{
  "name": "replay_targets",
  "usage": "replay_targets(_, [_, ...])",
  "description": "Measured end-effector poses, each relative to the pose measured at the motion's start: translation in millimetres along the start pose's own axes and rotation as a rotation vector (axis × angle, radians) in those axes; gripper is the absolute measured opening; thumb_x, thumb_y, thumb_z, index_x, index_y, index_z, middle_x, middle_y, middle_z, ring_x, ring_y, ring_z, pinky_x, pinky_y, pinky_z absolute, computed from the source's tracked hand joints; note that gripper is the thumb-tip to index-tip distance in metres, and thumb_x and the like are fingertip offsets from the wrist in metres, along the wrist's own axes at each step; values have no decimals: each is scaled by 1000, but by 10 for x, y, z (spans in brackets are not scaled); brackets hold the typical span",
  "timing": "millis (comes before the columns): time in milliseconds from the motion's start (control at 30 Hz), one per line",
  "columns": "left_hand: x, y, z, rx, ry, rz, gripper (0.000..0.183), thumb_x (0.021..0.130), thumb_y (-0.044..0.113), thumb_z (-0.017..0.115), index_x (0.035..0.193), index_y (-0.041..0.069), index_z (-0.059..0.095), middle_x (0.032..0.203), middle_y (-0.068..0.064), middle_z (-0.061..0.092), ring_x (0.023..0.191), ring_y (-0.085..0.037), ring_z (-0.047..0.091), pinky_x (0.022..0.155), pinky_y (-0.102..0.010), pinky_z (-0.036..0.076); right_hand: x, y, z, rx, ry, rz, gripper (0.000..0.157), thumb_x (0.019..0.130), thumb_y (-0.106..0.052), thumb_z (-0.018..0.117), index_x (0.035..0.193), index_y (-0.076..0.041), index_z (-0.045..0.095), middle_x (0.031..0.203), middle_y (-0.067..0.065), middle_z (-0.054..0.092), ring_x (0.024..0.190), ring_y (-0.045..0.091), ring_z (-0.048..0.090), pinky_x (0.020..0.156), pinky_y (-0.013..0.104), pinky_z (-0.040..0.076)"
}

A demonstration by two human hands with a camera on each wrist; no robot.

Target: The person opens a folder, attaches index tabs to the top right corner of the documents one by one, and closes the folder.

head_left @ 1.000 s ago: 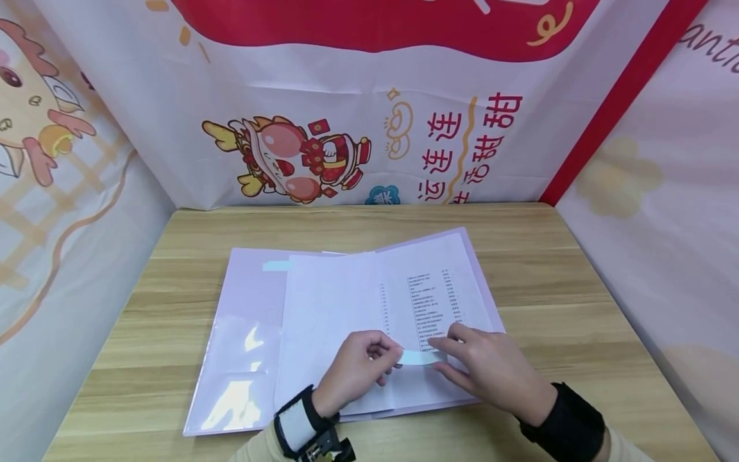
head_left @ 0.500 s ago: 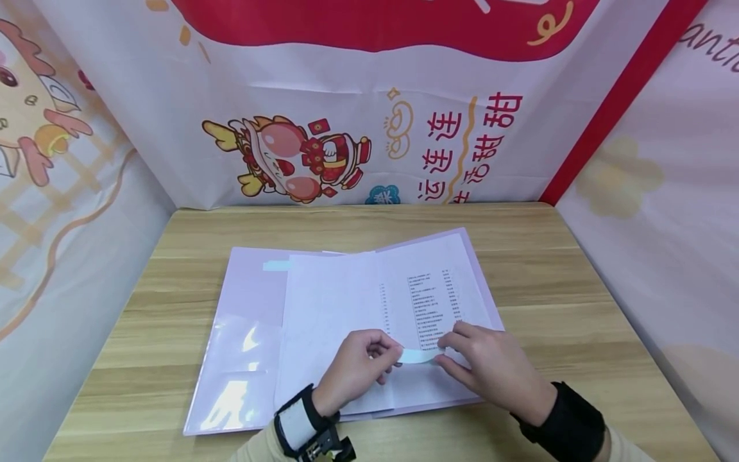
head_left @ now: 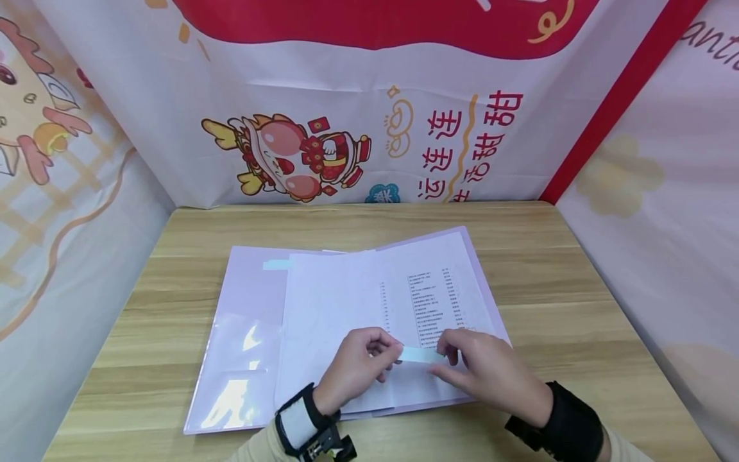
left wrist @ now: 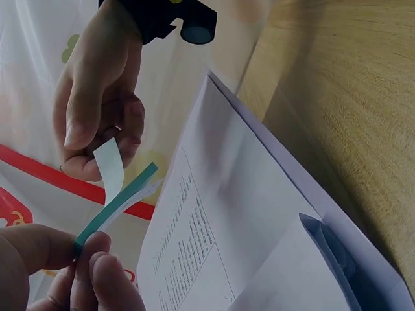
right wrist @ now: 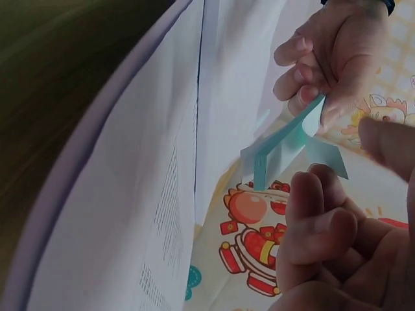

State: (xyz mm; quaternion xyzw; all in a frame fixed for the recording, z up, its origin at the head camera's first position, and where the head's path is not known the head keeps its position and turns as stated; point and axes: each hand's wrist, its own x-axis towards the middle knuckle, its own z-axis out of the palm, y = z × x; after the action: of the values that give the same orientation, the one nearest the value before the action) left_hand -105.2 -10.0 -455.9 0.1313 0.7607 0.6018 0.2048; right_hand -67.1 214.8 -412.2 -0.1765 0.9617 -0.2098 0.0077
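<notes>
In the head view my left hand (head_left: pixel 360 362) pinches one end of a thin pad of light blue sticky notes (head_left: pixel 420 355) between thumb and fingers. The pad (right wrist: pixel 285 139) is held over an open lilac folder (head_left: pixel 242 340) with printed pages (head_left: pixel 430 295). One top note (left wrist: pixel 110 167) bends away from the rest, its free end right at the fingertips of my right hand (head_left: pixel 491 366). In the right wrist view the right thumb (right wrist: pixel 389 146) stands apart from the curved fingers (right wrist: pixel 321 210), with nothing pinched between them.
Another light blue strip (head_left: pixel 276 264) sticks out at the upper left of the folder's pages. A wooden table (head_left: pixel 577 327) lies under the folder. Printed cloth hangings (head_left: pixel 346 77) enclose the back and sides.
My right hand's thumb and fingers have spread farther apart at the pad's right end, its fingers moving slightly down. The left hand keeps its grip in place.
</notes>
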Motion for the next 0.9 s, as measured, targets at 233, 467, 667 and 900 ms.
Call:
replay_targets(233, [15,-20,4,-4,-6,-2,11,88,26,65,90,15,68,78,-11,66,55,-17,58,51,-29,52,17,-5,10,30,-10,8,16,85,-32,68,74,-34,56,61,-21,47,52,-2,41,46,18,37])
replay_targets(467, [20,-24,2,-7,-9,-5,12,88,29,65,89,17,68,79,-11,66,57,-18,59,51,-30,53,11,-17,0,50,-54,1,19,85,-30,68,71,-33,55,58,-20,46,51,-2,42,46,18,36])
replay_targets(667, [21,-17,16,-63,-17,8,18,89,30,63,95,13,67,79,-6,66,65,-27,61,52,-31,53,9,-51,-36,35,-23,-34,23,86,-25,66,69,-34,52,59,-21,45,51,-3,41,46,18,35])
replay_targets(900, [32,-37,43,-138,-52,46,28,94,28,56,115,12,65,86,-12,64,70,-22,61,52,-32,53,27,-120,-107,52,30,-51,17,86,-22,65,74,-30,56,59,-20,44,51,-3,41,45,17,35])
